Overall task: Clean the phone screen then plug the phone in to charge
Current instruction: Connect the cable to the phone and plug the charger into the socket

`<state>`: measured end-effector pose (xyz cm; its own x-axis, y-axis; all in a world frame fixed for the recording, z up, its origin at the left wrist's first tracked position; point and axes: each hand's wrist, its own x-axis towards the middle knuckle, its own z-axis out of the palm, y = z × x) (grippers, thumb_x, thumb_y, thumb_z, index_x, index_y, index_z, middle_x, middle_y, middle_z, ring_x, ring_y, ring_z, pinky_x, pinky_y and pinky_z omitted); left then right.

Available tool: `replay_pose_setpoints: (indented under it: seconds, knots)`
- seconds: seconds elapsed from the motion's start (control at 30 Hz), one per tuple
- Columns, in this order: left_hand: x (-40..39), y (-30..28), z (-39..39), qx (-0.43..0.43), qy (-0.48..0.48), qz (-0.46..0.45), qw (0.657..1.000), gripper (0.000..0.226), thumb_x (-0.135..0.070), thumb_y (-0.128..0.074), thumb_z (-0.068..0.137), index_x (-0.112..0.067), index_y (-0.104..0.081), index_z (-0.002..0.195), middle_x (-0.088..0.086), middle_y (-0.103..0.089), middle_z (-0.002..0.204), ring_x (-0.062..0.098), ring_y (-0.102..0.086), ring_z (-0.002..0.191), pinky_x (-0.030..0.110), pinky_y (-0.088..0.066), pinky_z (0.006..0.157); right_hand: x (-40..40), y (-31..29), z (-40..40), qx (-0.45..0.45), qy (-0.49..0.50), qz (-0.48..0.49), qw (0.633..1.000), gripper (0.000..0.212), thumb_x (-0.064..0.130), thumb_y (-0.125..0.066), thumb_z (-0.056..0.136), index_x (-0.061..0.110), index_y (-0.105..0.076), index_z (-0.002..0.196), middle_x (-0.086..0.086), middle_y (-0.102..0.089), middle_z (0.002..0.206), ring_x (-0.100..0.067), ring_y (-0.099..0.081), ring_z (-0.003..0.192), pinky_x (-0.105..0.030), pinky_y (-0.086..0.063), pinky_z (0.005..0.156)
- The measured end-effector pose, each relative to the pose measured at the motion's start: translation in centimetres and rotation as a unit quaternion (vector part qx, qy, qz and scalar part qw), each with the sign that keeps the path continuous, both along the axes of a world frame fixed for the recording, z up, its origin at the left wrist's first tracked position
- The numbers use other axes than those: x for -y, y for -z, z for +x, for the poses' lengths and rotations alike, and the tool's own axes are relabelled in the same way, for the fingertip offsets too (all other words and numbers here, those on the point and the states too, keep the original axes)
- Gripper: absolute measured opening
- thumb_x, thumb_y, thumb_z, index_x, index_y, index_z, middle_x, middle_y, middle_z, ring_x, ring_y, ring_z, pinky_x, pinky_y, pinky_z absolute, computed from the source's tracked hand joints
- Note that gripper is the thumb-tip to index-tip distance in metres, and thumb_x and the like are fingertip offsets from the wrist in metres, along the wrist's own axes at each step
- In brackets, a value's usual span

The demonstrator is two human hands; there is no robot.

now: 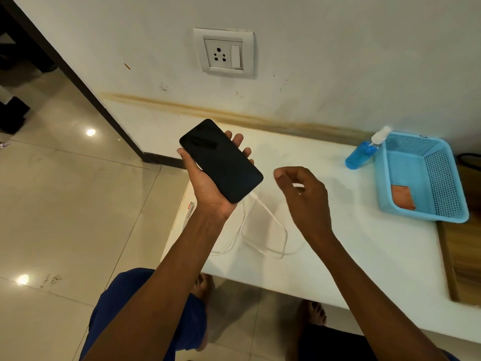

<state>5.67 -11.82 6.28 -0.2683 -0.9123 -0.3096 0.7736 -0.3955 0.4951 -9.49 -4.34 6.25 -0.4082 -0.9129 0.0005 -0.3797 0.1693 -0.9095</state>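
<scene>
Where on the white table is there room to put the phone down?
Bare tabletop lies between the cable loops and the blue basket. More lies along the wall behind the hands. The right end is crowded by basket and bottle.

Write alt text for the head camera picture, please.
A left hand holds a black phone with a white cable at its lower end, above a white table. The right hand hovers beside it, holding nothing. A wall socket sits above; a blue basket stands right.

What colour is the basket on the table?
Light blue basket, perforated walls, seen in the head view.
</scene>
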Motion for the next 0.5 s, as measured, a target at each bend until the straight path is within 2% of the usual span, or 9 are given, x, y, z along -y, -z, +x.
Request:
replay_pose_setpoints:
  seconds: [0.1, 0.17, 0.23, 0.3, 0.4, 0.5]
  knots:
    - [0.0, 0.2, -0.2, 0.021, 0.003, 0.006, 1.0, 0.08, -0.082, -0.027, 0.087, -0.022, -0.072, 0.114, 0.002, -0.073, 0.112, 0.021, -0.069, 0.102, 0.037, -0.054, 0.089, 0.3, -0.3, -1.3, 0.088, 0.006, 0.011, 0.996, 0.017, 0.047, -0.059, 0.09, 0.035, -0.072, 0.093, 0.017, -0.073, 0.089, -0.004, -0.067, 0.088, -0.033, -0.054, 0.084]
    - [0.0, 0.3, -0.3, 0.044, 0.022, 0.027, 0.998, 0.079, -0.083, -0.032, 0.085, -0.022, -0.072, 0.115, 0.002, -0.073, 0.111, 0.02, -0.07, 0.099, 0.036, -0.055, 0.082, 0.3, -0.7, -1.9, 0.121, -0.016, 0.014, 0.992, 0.015, 0.037, -0.059, 0.094, 0.034, -0.074, 0.094, 0.011, -0.074, 0.086, -0.007, -0.067, 0.079, -0.028, -0.051, 0.075]
    - [0.0, 0.4, -0.4, 0.068, 0.042, 0.052, 0.996, 0.083, -0.084, -0.037, 0.082, -0.019, -0.067, 0.124, 0.005, -0.071, 0.115, 0.022, -0.07, 0.096, 0.038, -0.055, 0.08, 0.1, -0.8, -2.2, 0.135, -0.057, 0.022, 0.989, 0.019, 0.034, -0.056, 0.098, 0.036, -0.075, 0.097, 0.009, -0.075, 0.088, -0.011, -0.068, 0.078, -0.027, -0.052, 0.072]
    - [-0.2, 0.5, -0.7, 0.09, 0.062, 0.082, 0.991, 0.086, -0.084, -0.042, 0.08, -0.019, -0.063, 0.131, 0.007, -0.069, 0.115, 0.025, -0.069, 0.098, 0.044, -0.056, 0.083, -0.1, -0.9, -2.3, 0.148, -0.086, 0.036, 0.985, 0.021, 0.034, -0.055, 0.099, 0.038, -0.075, 0.099, 0.009, -0.076, 0.092, -0.015, -0.068, 0.081, -0.029, -0.054, 0.073]
    - [-0.6, 0.7, -1.4, 0.122, 0.096, 0.11, 0.982, 0.085, -0.085, -0.044, 0.078, -0.021, -0.064, 0.13, 0.009, -0.07, 0.111, 0.031, -0.068, 0.104, 0.056, -0.05, 0.098, -0.4, -1.0, -2.3, 0.179, -0.095, 0.057, 0.978, 0.02, 0.032, -0.055, 0.1, 0.04, -0.073, 0.101, 0.011, -0.076, 0.095, -0.02, -0.07, 0.083, -0.03, -0.056, 0.072]
    - [-0.9, 0.8, -2.1, 0.141, 0.135, 0.135, 0.972, 0.085, -0.085, -0.043, 0.078, -0.02, -0.066, 0.127, 0.012, -0.069, 0.119, 0.037, -0.065, 0.113, 0.058, -0.045, 0.103, -0.5, -0.9, -2.4, 0.195, -0.098, 0.073, 0.973, 0.022, 0.028, -0.054, 0.101, 0.039, -0.073, 0.105, 0.009, -0.076, 0.096, -0.02, -0.07, 0.078, -0.028, -0.056, 0.069]
